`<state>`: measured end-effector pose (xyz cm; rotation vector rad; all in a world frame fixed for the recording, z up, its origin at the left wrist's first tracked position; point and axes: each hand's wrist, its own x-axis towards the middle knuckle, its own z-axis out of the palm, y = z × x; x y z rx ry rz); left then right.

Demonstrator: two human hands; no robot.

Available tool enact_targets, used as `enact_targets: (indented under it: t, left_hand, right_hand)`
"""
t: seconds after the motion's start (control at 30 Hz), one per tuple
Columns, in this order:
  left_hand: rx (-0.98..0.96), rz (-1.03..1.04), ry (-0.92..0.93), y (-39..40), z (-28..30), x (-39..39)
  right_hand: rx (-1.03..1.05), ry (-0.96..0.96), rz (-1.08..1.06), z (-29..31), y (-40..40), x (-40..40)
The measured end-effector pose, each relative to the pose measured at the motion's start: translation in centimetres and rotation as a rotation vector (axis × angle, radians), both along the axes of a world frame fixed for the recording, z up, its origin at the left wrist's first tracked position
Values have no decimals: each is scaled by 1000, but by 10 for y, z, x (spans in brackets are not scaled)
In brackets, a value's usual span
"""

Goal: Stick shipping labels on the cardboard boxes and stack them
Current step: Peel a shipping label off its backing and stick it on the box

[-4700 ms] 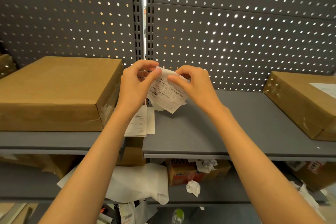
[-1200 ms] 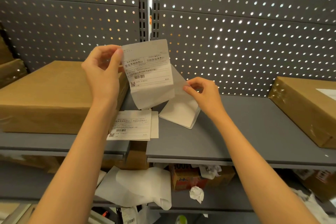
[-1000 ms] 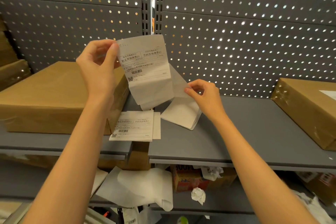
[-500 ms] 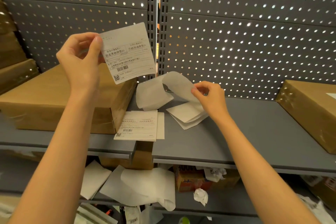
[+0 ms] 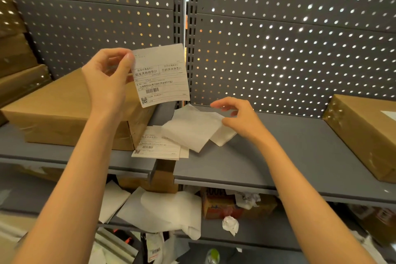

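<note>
My left hand (image 5: 107, 83) pinches the top left corner of a peeled white shipping label (image 5: 161, 75), held upright above the shelf. A flat cardboard box (image 5: 62, 113) lies on the grey shelf (image 5: 289, 152) just behind and left of that hand. My right hand (image 5: 240, 118) hovers with fingers apart over blank white backing sheets (image 5: 192, 130) lying on the shelf. More printed labels (image 5: 156, 146) lie flat beside the box's near right corner. A second cardboard box (image 5: 368, 133) with a label on top sits at the far right.
A perforated grey back panel (image 5: 278, 49) closes the shelf behind. Stacked boxes (image 5: 15, 58) stand at the far left. The lower shelf holds discarded white sheets (image 5: 162, 210), crumpled paper (image 5: 230, 224) and a small orange carton (image 5: 216, 203).
The label has come fully off its backing and stays in my left hand. My right hand has let the backing sheet drop onto the shelf and opened above it.
</note>
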<state>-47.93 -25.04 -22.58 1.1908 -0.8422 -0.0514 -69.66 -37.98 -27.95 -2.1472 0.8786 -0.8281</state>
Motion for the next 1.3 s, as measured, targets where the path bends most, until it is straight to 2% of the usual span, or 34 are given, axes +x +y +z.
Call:
enact_targets:
  t: [0.1,0.3,0.47,0.93,1.3]
  left_hand:
    - [34,-9,-13,2,-1,-9]
    - [108,-12,-55,11,-8,-23]
    - [145,12,-70,27,-10,-26]
    - [225,19,-131,58,-4,41]
    - [259,-98,-113,41,16,154]
  right_hand:
    - [12,-40,39,5,6,-2]
    - [60,-347,107,25,29,10]
    - [45,-476,96,33,44,30]
    - [-4,-503,197,36,61,105]
    - [83,-506,82,50,59,207]
